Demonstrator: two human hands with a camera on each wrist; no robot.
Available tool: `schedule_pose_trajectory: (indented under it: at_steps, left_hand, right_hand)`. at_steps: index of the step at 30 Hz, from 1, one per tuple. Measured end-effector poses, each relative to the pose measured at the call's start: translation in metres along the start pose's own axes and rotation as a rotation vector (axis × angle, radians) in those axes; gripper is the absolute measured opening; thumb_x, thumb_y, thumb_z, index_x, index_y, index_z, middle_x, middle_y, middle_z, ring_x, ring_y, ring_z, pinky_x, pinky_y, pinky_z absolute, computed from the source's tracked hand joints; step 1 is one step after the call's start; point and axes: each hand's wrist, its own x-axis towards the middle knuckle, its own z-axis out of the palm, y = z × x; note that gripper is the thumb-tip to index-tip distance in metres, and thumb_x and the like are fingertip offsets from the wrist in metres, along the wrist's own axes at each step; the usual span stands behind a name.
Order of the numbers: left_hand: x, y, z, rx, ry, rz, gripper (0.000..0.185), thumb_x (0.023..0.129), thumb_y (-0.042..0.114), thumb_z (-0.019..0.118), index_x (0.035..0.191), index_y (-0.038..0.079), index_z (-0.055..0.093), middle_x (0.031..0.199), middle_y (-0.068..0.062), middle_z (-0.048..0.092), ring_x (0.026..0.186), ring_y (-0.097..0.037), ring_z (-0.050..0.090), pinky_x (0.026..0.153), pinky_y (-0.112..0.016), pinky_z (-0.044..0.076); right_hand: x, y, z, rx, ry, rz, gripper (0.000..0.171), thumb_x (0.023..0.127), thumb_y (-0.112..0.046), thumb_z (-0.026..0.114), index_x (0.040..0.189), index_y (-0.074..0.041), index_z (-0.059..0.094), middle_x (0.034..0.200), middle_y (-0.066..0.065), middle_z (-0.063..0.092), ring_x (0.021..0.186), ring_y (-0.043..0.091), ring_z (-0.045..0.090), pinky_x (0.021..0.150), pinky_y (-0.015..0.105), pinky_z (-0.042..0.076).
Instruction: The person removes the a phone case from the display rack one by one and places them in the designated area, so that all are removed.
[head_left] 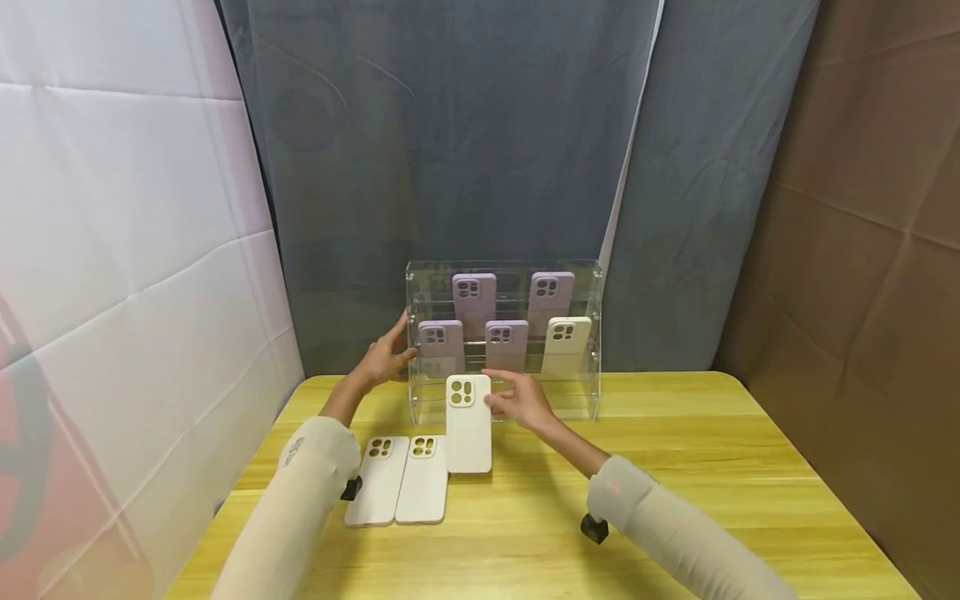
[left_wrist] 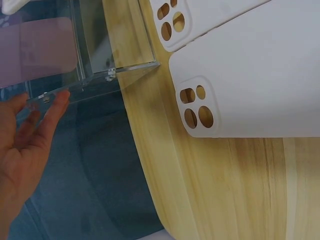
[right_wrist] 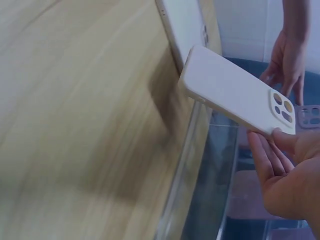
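The white phone case [head_left: 468, 423] is raised above the table, pinched at its camera end by the right hand [head_left: 519, 400]. The left hand [head_left: 386, 357], fingers straight, touches the clear display rack [head_left: 592, 333], which holds five cases.

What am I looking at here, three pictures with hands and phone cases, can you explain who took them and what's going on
One person wears three cameras: one on the head, one on each wrist. The head view shows a yellow wooden table with a clear acrylic rack holding four purple cases and one white. The left hand touches the rack's left edge with straight fingers, as the left wrist view confirms. The right hand holds a white phone case by its camera end, lifted off the table in the right wrist view. Two more white cases lie flat nearby.
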Motion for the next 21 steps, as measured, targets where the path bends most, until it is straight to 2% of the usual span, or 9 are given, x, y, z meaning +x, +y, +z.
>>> schedule_pose_trajectory:
  at_steps: [2,10,14,21]
  left_hand:
    - [0.000,0.000,0.000,-0.005,-0.003,0.001,0.086,0.108,0.002,0.052,0.168,0.032,-0.002,0.163,-0.035,0.023,0.133,-0.056,0.049,0.088,-0.060,0.060]
    - [0.002,-0.001,-0.002,-0.012,-0.005,0.002,0.087,0.108,0.003,0.053,0.167,0.034,-0.003,0.163,-0.035,0.024,0.132,-0.057,0.050,0.085,-0.054,0.063]
    - [0.003,-0.003,-0.001,-0.030,-0.012,-0.003,0.087,0.108,0.003,0.053,0.167,0.035,-0.003,0.164,-0.035,0.021,0.132,-0.058,0.049,0.090,-0.059,0.060]
    - [0.003,-0.002,-0.001,-0.027,-0.013,-0.013,0.087,0.108,0.004,0.053,0.167,0.035,-0.003,0.164,-0.035,0.021,0.134,-0.057,0.048,0.091,-0.059,0.060]
  right_hand:
    - [-0.003,0.005,0.000,0.001,-0.003,0.017,0.051,0.092,0.011,0.071,0.141,0.003,0.061,0.102,0.031,0.074,0.081,0.035,0.078,0.069,0.039,0.067]
    - [-0.010,0.021,0.000,-0.032,-0.027,0.073,0.052,0.090,0.009,0.074,0.140,0.003,0.061,0.098,0.027,0.076,0.077,0.035,0.078,0.075,0.052,0.065]
    - [-0.013,0.027,0.002,-0.050,-0.046,0.117,0.054,0.090,0.008,0.074,0.142,0.002,0.060,0.101,0.027,0.076,0.077,0.034,0.078,0.076,0.052,0.065]
    - [-0.017,0.036,0.007,-0.061,-0.064,0.131,0.051,0.091,0.008,0.073,0.140,0.005,0.061,0.094,0.027,0.076,0.080,0.046,0.075,0.073,0.051,0.066]
